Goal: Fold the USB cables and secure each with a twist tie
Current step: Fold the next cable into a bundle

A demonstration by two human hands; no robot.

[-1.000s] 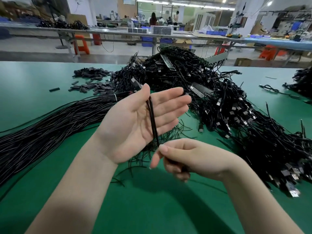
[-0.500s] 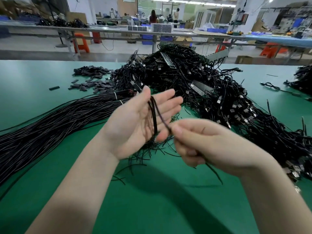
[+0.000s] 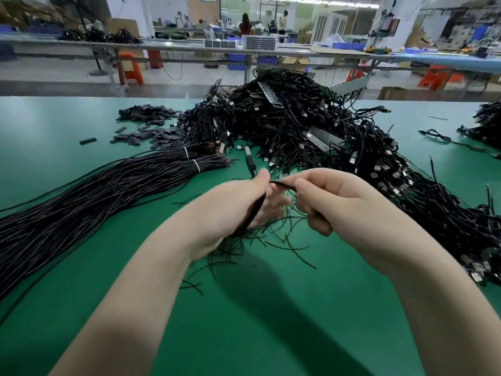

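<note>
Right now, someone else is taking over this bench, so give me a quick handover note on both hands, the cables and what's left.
Left hand: grips a folded cable, held above the table.
Right hand: pinches a black strand running across to the left thumb; whether it is the cable's end or a tie is unclear.
Loose ties: scattered on the table under the hands.
Straight cables: bundled at left. Tangled pile: behind the hands and to the right.
Done: this cable is folded.
Left: tie it, then work through the rest.
</note>
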